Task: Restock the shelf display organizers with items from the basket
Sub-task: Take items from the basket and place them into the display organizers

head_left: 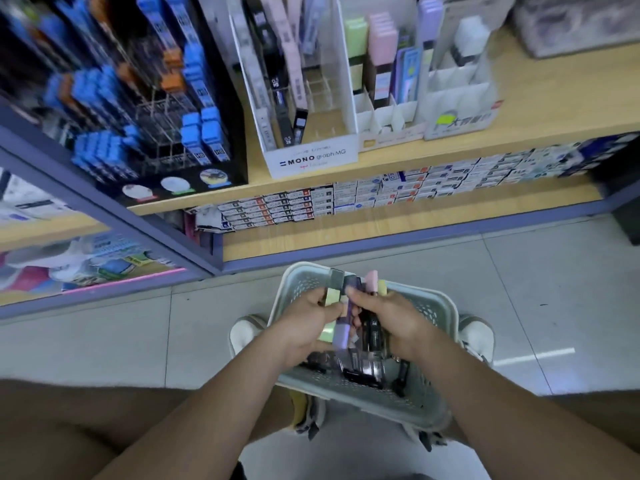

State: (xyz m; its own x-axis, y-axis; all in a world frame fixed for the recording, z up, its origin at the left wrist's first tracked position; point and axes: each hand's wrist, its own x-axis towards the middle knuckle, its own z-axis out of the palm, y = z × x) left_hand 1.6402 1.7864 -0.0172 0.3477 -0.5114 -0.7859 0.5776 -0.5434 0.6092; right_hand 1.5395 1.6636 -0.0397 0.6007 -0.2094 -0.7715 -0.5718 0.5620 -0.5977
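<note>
We look down at a wooden shelf carrying four display organizers side by side. At the left stands a black organizer packed with blue and orange lead cases. Next to it is a white organizer printed "MONO graph MG", with a few slim packs at its left side and bare dividers at its right. A third white organizer holds green, pink and blue packs in its back rows, its front cells vacant, and a fourth holds little that we can make out. Below, a lower shelf is lined with rows of small boxes.

On the tiled floor, between two white shoes, sits a pale perforated basket with dark packs lying in its bottom. Above it, our left hand and right hand together clasp a bundle of slim packs, fingers curled tightly around it. Purple, green, pink and black ones show; the blur seems to hide the exact count.
</note>
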